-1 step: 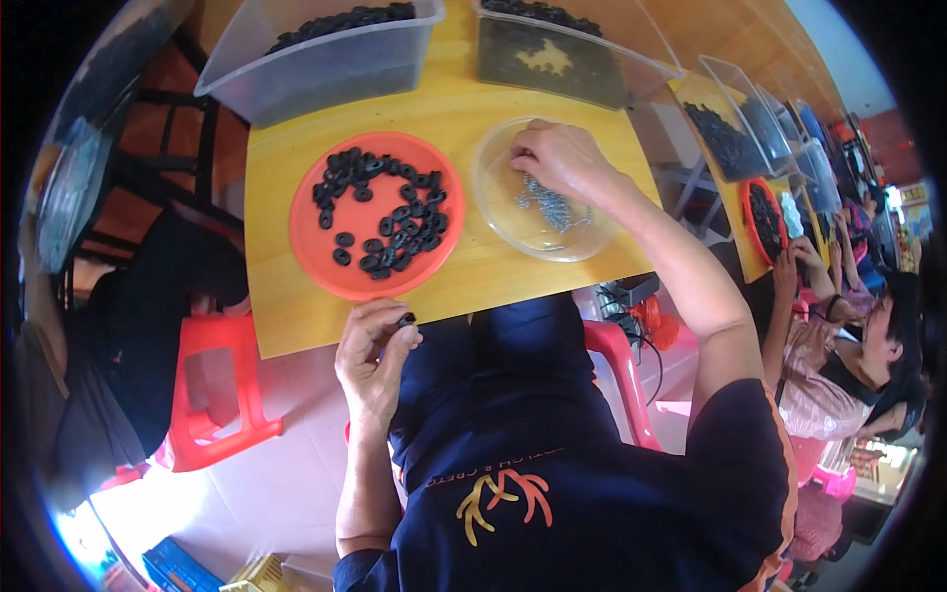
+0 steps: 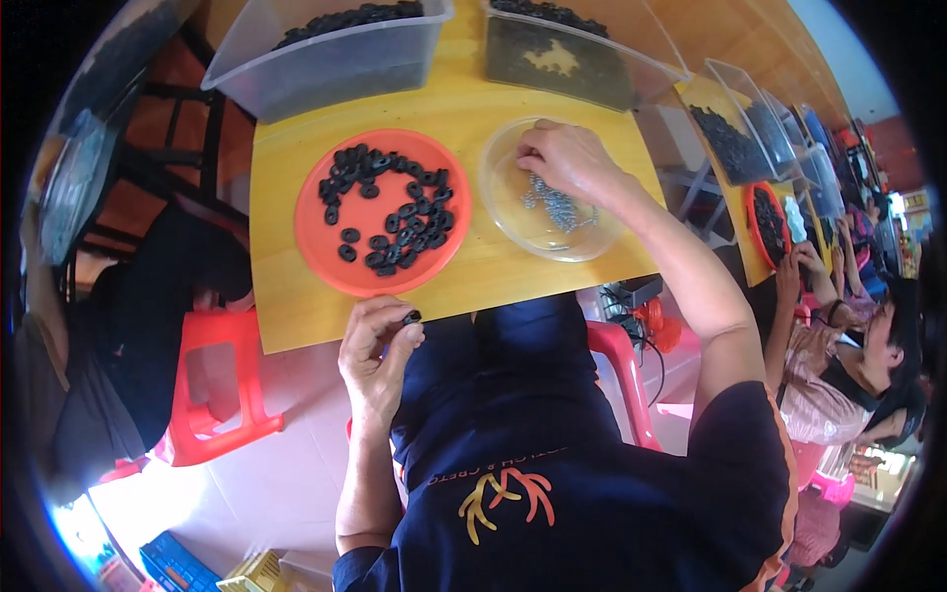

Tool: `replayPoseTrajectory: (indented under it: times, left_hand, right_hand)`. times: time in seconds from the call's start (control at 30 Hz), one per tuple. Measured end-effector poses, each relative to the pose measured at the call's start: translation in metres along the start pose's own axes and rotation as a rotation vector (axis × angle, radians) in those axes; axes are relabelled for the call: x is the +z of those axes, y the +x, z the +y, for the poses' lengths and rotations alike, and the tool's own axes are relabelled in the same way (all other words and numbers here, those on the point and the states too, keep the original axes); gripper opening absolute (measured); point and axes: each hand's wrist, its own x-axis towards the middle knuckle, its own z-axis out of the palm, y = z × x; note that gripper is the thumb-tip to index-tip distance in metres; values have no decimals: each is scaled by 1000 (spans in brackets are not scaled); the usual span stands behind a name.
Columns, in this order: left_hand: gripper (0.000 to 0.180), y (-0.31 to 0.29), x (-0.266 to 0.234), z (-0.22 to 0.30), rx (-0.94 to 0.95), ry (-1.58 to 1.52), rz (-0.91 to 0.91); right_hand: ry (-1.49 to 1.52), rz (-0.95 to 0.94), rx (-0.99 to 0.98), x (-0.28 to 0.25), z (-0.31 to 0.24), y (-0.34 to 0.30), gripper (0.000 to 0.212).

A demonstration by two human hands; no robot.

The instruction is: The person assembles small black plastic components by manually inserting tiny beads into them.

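left hand pinches a black piece (right hand over clear dish).

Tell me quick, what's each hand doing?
Left hand: closed, pinching a black piece.
Right hand: over the clear dish; whether it holds anything can't be told.

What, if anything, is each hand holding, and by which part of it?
Left hand: a black piece, pinched in the fingers; too small to tell by which part. Right hand, at the silver pieces: cannot tell.

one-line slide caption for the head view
Left hand pinches a small black part as the right hand hovers over a clear dish of silvery pieces.
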Motion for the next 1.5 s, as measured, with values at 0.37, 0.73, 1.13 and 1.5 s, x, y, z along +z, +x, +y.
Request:
replayPoseTrajectory:
  times: [0.37, 0.73, 1.13, 1.5]
  left_hand:
    - [17, -8, -14, -2, -101, -162, -2]
    - [19, -13, -23, -5, -57, -203, -35]
    - [15, -15, -37, 6, -27, -158, -158]
    - [14, -13, -42, 0, -69, -206, 31]
  right_hand:
    - [1107, -309, -1, -29, -81, -28, 7]
    - [1272, -604, -59, -3, -156, -42, 9]
    - [1146, -860, 8, 3, -168, -30, 24]
    - [639, -120, -282, 37, -184, 47, 25]
